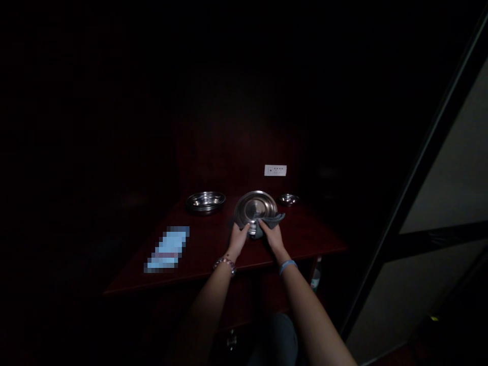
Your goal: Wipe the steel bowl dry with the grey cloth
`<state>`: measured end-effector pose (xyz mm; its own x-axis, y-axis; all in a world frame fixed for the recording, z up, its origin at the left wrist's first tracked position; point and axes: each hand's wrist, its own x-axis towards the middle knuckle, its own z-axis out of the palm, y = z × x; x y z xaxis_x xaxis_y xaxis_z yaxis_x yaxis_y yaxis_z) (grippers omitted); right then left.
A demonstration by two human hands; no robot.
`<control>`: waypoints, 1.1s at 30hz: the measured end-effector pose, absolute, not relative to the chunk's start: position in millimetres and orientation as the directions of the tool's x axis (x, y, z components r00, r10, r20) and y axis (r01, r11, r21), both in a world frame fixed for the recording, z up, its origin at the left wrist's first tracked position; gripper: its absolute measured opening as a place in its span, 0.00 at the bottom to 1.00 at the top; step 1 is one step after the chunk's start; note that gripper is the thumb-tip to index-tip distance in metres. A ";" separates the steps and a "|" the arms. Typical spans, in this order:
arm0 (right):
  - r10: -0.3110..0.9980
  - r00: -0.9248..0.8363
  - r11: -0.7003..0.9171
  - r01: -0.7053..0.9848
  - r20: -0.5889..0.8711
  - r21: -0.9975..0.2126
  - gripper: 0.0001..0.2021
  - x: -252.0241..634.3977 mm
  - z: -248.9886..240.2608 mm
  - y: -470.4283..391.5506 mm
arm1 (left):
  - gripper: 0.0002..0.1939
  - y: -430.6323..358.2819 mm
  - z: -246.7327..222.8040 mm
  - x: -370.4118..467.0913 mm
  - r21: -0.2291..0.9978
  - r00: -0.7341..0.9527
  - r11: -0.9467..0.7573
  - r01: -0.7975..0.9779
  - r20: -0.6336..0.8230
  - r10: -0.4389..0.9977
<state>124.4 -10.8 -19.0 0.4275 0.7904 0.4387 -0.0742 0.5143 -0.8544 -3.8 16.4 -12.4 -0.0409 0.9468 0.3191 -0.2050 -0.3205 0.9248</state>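
Tilted up above the dark red table (213, 244) is a shiny steel plate (256, 206), its hollow side facing me. My left hand (239, 238) grips the near left part of the rim, thumb on top. At the near right part of the rim, my right hand (271, 235) is closed on a dark grey cloth (272, 220) and presses it against the plate. The cloth's loose end sticks out to the right. The fingers beneath the plate are hidden.
Stacked steel plates (206, 201) stand at the back left, and a small steel bowl (288, 199) at the back right. A blurred light-blue item (169, 249) lies at the left. A white socket panel (275, 170) is on the back wall. Below the table's right edge stands a bottle (315, 275).
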 end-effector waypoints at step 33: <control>0.718 0.567 0.433 0.088 0.402 -0.897 0.18 129.7 -24.3 -12.4 | 0.17 17.7 -14.3 0.1 0.930 -0.062 -0.293 -0.220 0.286 0.956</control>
